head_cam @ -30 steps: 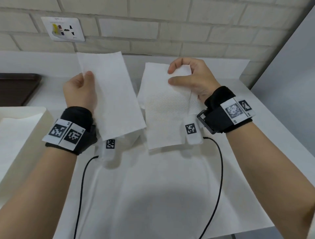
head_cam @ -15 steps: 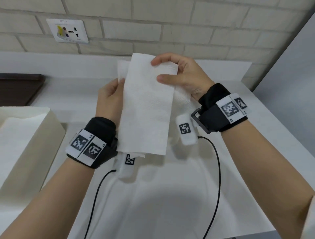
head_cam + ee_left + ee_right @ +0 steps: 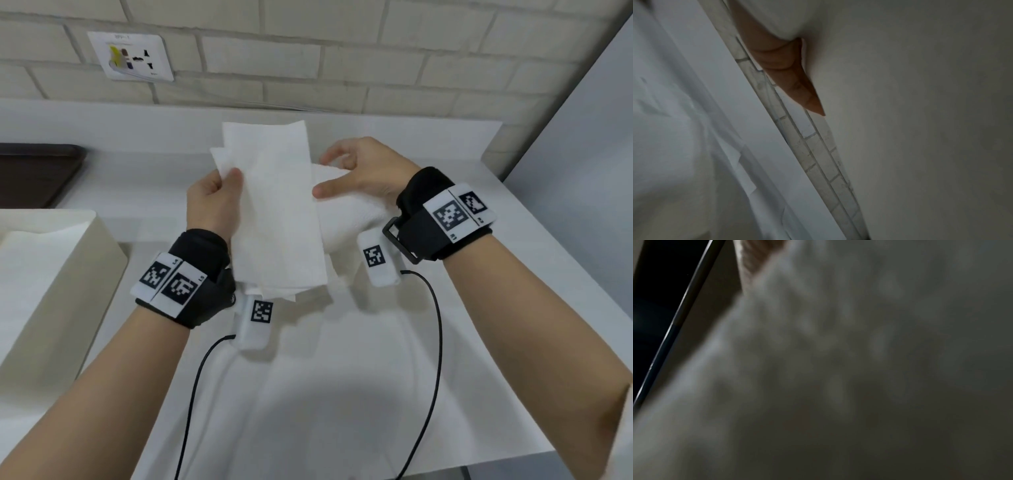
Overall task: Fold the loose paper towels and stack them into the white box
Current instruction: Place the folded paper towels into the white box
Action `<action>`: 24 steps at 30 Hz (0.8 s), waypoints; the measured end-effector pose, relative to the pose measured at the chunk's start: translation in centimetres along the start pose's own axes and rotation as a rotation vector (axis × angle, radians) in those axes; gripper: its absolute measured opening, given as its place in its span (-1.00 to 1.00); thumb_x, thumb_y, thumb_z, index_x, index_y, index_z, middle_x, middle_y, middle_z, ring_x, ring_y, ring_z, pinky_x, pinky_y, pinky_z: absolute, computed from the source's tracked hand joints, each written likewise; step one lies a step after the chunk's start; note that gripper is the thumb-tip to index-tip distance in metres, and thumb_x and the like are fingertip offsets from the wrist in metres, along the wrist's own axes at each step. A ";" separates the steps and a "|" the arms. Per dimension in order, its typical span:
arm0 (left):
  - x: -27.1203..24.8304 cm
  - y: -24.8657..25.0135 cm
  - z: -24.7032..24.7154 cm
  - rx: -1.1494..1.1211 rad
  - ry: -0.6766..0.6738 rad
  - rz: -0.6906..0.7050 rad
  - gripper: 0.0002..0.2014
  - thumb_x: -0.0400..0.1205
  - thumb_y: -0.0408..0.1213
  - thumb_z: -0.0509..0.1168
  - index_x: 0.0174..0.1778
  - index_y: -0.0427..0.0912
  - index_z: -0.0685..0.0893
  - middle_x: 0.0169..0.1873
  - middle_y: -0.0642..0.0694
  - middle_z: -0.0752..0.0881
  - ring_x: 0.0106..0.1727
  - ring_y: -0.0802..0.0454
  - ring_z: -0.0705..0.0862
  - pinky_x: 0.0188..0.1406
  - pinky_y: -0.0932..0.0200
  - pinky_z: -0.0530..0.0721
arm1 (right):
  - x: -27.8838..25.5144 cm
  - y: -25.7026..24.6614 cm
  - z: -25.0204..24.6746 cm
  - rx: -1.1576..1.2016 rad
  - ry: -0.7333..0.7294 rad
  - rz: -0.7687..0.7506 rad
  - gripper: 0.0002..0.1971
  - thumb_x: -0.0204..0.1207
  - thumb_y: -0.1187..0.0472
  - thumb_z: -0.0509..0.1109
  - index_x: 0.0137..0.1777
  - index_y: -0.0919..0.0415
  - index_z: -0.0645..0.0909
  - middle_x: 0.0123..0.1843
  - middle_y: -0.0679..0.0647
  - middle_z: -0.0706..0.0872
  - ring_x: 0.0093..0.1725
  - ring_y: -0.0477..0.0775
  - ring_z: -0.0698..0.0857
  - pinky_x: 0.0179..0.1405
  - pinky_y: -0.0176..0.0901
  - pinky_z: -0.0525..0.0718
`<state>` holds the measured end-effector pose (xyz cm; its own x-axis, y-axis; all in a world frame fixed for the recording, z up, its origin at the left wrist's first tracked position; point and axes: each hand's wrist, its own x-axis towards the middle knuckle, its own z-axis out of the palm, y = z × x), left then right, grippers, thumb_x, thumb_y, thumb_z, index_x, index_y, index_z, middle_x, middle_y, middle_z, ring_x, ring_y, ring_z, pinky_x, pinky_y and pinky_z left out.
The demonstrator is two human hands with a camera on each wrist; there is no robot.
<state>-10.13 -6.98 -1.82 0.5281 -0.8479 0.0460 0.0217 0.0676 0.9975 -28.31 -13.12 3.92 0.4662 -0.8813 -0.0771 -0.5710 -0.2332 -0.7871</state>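
**Inspector:** Change since a second ago?

**Assistant:** Two separate halves now overlap as one folded white paper towel [image 3: 277, 212], held above the white counter's [image 3: 479, 219] far edge. Left hand [image 3: 214, 202] pinches it; right hand [image 3: 363, 171] released, fingers relaxed.

**Inspector:** Meaning?

**Assistant:** Fold apparently done; the open white cardboard box [image 3: 102, 253] at the counter's left edge awaits it.

I can't read any text here. The black-and-white square marker tags [image 3: 170, 282] on my black wrist straps [image 3: 197, 253] carry tiny, illegible characters. The label above the white wall socket plate [image 3: 132, 56] is blurred.

Both forearms reach forward, black bands on the wrists. The left hand [image 3: 214, 202] pinches with thumb on top; the right hand [image 3: 363, 171] hovers beside it, fingers loosely spread.
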 end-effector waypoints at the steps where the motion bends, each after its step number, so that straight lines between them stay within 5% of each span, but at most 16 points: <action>1: 0.4 -0.2 -0.3 0.008 0.018 0.000 -0.81 0.70 -0.29 0.16 0.03 -0.20 0.68 -0.25 0.02 0.69 -0.25 0.10 0.66 -0.13 0.24 0.68 | -0.1 0.2 -0.2 0.001 -0.031 -0.015 -0.71 0.32 0.29 0.58 0.01 0.23 0.62 -0.21 0.02 0.66 -0.37 -0.26 0.65 -0.36 -0.43 0.57; 4: 1.4 -0.7 -1.2 0.029 0.073 -0.002 -0.79 0.70 -0.30 0.12 0.05 -0.20 0.67 -0.27 0.02 0.68 -0.26 0.09 0.66 -0.18 0.23 0.68 | -0.2 0.7 -0.8 0.127 0.033 -0.109 -0.91 0.45 0.38 0.46 -0.22 0.24 0.61 -0.37 -0.04 0.71 -0.48 -0.26 0.66 -0.40 -0.39 0.59; 6: 1.8 -1.1 -1.7 0.038 0.102 -0.004 -0.74 0.70 -0.31 0.10 0.13 -0.26 0.67 -0.31 0.02 0.65 -0.31 0.12 0.62 -0.24 0.24 0.65 | -0.1 0.5 -1.2 0.390 0.118 -0.192 -0.91 0.53 0.38 0.36 -0.14 0.19 0.59 -0.34 -0.14 0.77 -0.34 -0.24 0.73 -0.29 -0.39 0.64; 9: 1.8 -1.3 -1.9 0.056 0.106 0.010 -0.72 0.69 -0.35 0.08 0.19 -0.27 0.64 -0.31 0.02 0.63 -0.32 0.13 0.61 -0.22 0.20 0.64 | -0.1 -0.3 -1.1 0.722 0.157 -0.240 -0.86 0.62 0.32 0.25 0.11 0.18 0.57 -0.01 -0.04 0.78 0.03 -0.06 0.74 0.15 -0.17 0.69; 12: 1.1 -1.0 -1.5 0.028 0.060 0.028 -0.72 0.70 -0.36 0.06 0.23 -0.17 0.61 -0.04 -0.05 0.71 -0.02 -0.01 0.71 0.05 0.09 0.69 | 0.1 -1.1 -0.2 0.890 0.122 -0.212 -0.86 0.64 0.27 0.22 0.09 0.22 0.59 0.01 0.06 0.75 -0.02 -0.02 0.74 0.08 -0.16 0.71; 15: 0.3 -0.7 -0.7 -0.016 0.006 0.034 -0.76 0.72 -0.34 0.06 0.19 -0.12 0.60 0.01 -0.04 0.72 0.08 -0.03 0.71 0.18 0.03 0.67 | 0.8 -1.4 2.1 0.792 0.192 -0.096 -0.79 0.66 0.25 0.21 0.16 0.32 0.59 0.07 0.15 0.75 0.00 0.03 0.74 0.12 -0.11 0.71; 20: -0.7 -0.7 0.4 -0.059 -0.075 0.027 -0.76 0.72 -0.36 0.05 0.03 -0.13 0.64 -0.12 0.01 0.71 -0.04 0.03 0.68 0.13 0.07 0.64 | 2.2 -0.7 6.2 0.426 0.278 0.128 -0.52 0.69 0.12 0.08 0.55 0.27 0.23 0.52 0.18 0.41 0.47 0.18 0.43 0.51 0.06 0.38; 22: -0.8 -0.9 0.4 -0.082 -0.078 0.002 -0.72 0.72 -0.36 0.03 -0.15 -0.06 0.63 -0.18 0.02 0.68 -0.03 0.00 0.65 0.14 0.09 0.60 | 2.2 -0.4 6.9 0.378 0.239 0.163 -0.49 0.71 0.12 0.01 0.61 0.24 0.03 0.56 0.16 0.30 0.51 0.17 0.35 0.45 -0.12 0.32; 24: -0.8 -1.2 0.3 -0.002 -0.070 -0.013 -0.70 0.74 -0.32 0.01 -0.25 0.01 0.52 -0.23 0.09 0.59 0.04 -0.02 0.58 0.09 0.23 0.55 | 2.0 -0.1 7.5 0.374 0.205 0.183 -0.51 0.72 0.14 -0.02 0.60 0.22 -0.04 0.39 0.16 0.41 0.35 0.17 0.44 0.26 -0.15 0.37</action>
<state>-10.80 -6.53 -3.07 0.4673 -0.8833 0.0365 0.0297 0.0570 0.9979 -22.25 -11.81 -0.70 0.2160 -0.9659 -0.1425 -0.3307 0.0650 -0.9415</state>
